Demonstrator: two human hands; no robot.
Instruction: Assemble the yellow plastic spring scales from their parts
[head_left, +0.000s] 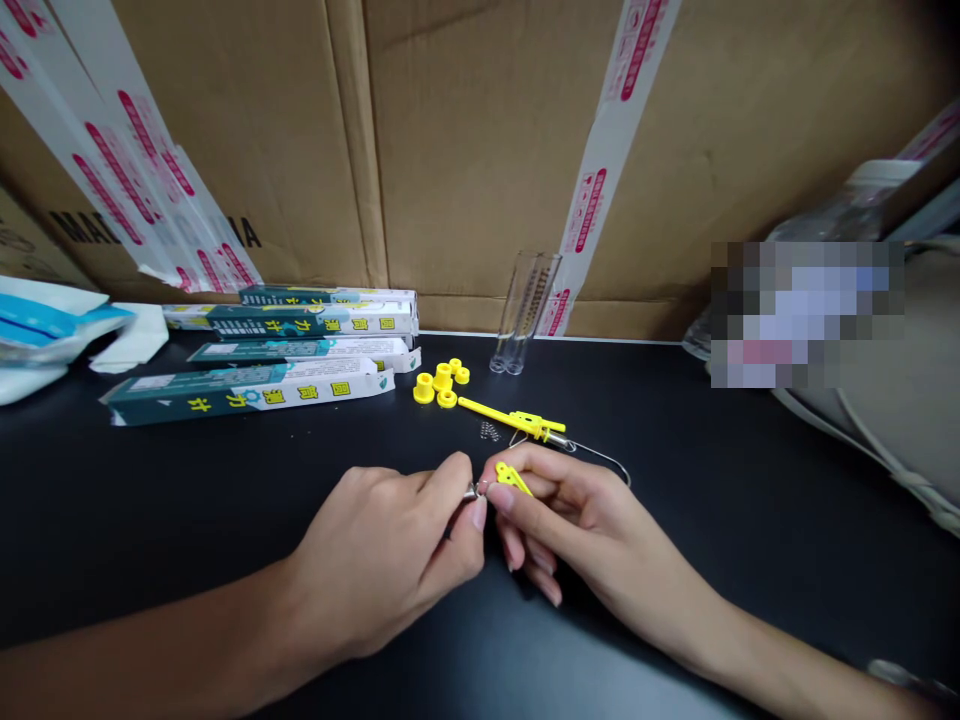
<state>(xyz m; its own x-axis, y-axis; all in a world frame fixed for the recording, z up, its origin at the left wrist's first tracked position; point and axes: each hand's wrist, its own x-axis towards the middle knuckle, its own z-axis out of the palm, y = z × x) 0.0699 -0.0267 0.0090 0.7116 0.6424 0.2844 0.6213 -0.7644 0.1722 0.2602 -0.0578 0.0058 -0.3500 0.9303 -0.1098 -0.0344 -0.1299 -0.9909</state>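
Brown cardboard panel (480,150) at the rear; work in front on the black tabletop (187,530). Leave the printed force-gauge cartons (247,390) at the far left, apart from the handling area. Left hand (394,545): thumb and index finger in a close pinch. Right hand (600,515): likewise pinching, other fingers loosely curled; fingertips of both nearly meeting. Leave the clear tubes (517,315) standing upright behind. Avoid snagging the curved wire (611,459) on the yellow rod assembly (491,412), just beyond the right hand. Yellow bracket (507,473): in the right pinch; grip lightly, probably best against flexing. Do not brush the yellow bushings (424,388) or coil springs (489,432), likely easy to scatter. Small metal piece (470,493): in the left pinch, mostly covered, exact form impossible to tell. Hold square to the bracket; apply light, even force, probably safest for fine wire.
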